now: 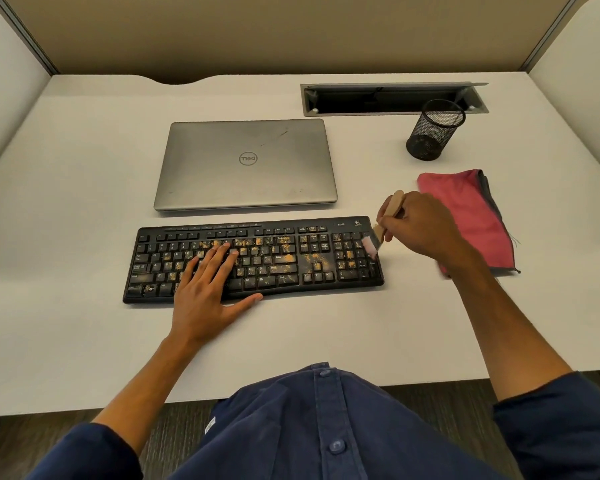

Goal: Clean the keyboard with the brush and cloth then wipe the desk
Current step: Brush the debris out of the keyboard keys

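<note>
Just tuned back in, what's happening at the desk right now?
A person is brushing a dirty black keyboard. The right hand grips a wooden-handled brush, its bristles on the number pad at the keyboard's right end. The left hand lies flat on the keys, steadying it. Orange crumbs are scattered over most keys. The red cloth lies folded, untouched, on the desk to the right, beyond the brush hand.
</note>
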A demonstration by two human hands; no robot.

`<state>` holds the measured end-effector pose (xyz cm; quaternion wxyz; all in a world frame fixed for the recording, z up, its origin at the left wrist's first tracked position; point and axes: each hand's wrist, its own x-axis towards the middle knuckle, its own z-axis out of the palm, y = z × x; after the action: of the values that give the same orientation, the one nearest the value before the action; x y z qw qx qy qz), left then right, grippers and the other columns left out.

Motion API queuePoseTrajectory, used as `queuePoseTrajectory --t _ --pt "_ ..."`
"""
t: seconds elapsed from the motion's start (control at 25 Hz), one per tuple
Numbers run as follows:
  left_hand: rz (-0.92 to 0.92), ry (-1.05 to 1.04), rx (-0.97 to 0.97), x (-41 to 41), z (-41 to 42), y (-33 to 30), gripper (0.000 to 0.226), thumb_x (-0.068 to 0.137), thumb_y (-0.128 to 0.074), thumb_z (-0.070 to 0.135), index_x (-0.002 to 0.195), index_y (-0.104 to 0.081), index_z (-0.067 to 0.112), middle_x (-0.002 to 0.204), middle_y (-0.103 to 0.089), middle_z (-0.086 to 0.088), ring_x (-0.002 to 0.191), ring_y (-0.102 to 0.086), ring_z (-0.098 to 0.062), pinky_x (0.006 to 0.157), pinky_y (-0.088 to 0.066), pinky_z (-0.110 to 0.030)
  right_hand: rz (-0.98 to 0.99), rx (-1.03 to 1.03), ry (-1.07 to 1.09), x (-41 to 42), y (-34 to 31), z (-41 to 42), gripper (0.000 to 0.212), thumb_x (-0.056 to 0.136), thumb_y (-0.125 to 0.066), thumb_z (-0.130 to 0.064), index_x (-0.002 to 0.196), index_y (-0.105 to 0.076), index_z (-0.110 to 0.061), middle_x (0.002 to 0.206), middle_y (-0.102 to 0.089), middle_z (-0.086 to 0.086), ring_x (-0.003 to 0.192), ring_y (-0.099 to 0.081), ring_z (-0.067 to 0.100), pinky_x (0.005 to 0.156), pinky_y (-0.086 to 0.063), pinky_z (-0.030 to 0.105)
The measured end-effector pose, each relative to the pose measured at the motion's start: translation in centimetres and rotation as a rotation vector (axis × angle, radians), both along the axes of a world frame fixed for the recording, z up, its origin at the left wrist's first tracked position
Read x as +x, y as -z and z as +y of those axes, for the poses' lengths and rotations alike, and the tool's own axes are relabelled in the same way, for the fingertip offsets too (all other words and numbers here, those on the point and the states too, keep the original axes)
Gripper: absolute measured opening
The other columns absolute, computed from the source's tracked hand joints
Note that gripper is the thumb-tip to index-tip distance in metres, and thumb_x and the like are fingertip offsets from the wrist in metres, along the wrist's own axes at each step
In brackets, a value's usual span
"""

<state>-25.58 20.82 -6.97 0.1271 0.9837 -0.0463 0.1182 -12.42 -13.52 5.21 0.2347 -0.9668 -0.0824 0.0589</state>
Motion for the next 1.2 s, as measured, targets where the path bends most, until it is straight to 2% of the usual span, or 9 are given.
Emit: queuePoseTrajectory --t 0.2,0.36,0.52,0.64,0.8,0.96,1.04,1.2 --pt "-0.004 0.000 0.001 0.0 0.0 0.0 0.090 0.085 -0.041 0.079 0.147 -0.047 0.014 0.157 -0.039 -0.005 0.147 -0.031 -0.020 0.121 -0.021 -0.046 -0.045 0.018 0.005 -0.5 0.0 -0.2 0.016 0.085 -0.056 -0.022 0.075 -0.069 -0.023 0.066 -0.071 -0.004 0.069 -0.066 0.020 0.069 -0.054 0.042" --pt "0.001 0.000 0.001 0.0 0.0 0.0 0.091 0.085 -0.040 0.080 0.147 -0.047 0.014 0.157 -0.039 -0.005 0.147 -0.031 -0.020 0.120 -0.023 -0.048 -0.080 0.029 0.039 -0.9 0.3 -0.4 0.019 0.087 -0.054 -0.028 0.076 -0.069 -0.022 0.065 -0.070 -0.001 0.067 -0.066 0.022 0.067 -0.055 0.043" --pt "0.000 -0.001 -0.001 0.0 0.0 0.1 0.091 0.085 -0.040 0.080 0.148 -0.046 0.014 0.158 -0.038 -0.004 0.148 -0.030 -0.020 0.121 -0.021 -0.047 -0.032 0.041 0.015 -1.5 0.0 -0.3 0.018 0.090 -0.057 -0.022 0.077 -0.069 -0.025 0.064 -0.070 -0.005 0.069 -0.067 0.017 0.069 -0.054 0.041" --pt "-0.007 0.001 0.002 0.0 0.0 0.1 0.090 0.085 -0.042 0.079 0.147 -0.047 0.014 0.157 -0.039 -0.004 0.148 -0.031 -0.020 0.121 -0.021 -0.046 -0.084 0.053 0.032 -1.6 0.1 0.2 0.017 0.092 -0.055 -0.027 0.081 -0.069 -0.026 0.071 -0.072 -0.004 0.072 -0.068 0.019 0.069 -0.054 0.039" --pt "-0.003 0.004 0.007 0.0 0.1 0.1 0.091 0.085 -0.041 0.079 0.147 -0.046 0.014 0.157 -0.039 -0.005 0.147 -0.032 -0.021 0.120 -0.022 -0.048 0.030 -0.030 -0.003 -1.6 -0.1 0.7 0.024 0.088 -0.051 -0.028 0.077 -0.071 -0.021 0.067 -0.071 -0.004 0.071 -0.068 0.021 0.067 -0.054 0.040" --pt "-0.004 0.005 0.004 0.0 0.0 0.1 0.091 0.085 -0.040 0.079 0.147 -0.047 0.014 0.157 -0.039 -0.005 0.147 -0.032 -0.021 0.120 -0.023 -0.049 -0.024 -0.040 0.025 -1.7 -0.1 0.5 0.031 0.083 -0.045 -0.038 0.076 -0.070 -0.022 0.066 -0.070 -0.003 0.068 -0.066 0.021 0.067 -0.054 0.041" --pt "-0.004 0.000 0.008 0.0 0.1 0.1 0.091 0.085 -0.041 0.079 0.148 -0.046 0.014 0.157 -0.038 -0.005 0.147 -0.032 -0.021 0.120 -0.023 -0.049 0.032 -0.012 0.016 -1.8 -0.1 0.3 0.025 0.087 -0.051 -0.031 0.075 -0.071 -0.021 0.063 -0.070 -0.004 0.067 -0.067 0.018 0.068 -0.055 0.043" --pt "-0.002 0.003 0.004 0.0 0.0 0.1 0.090 0.084 -0.043 0.078 0.148 -0.046 0.014 0.158 -0.038 -0.005 0.148 -0.031 -0.021 0.121 -0.022 -0.048 0.003 0.017 0.001 -2.7 -0.3 -0.3 0.019 0.090 -0.056 -0.025 0.078 -0.070 -0.024 0.064 -0.070 -0.006 0.068 -0.067 0.017 0.069 -0.055 0.041"
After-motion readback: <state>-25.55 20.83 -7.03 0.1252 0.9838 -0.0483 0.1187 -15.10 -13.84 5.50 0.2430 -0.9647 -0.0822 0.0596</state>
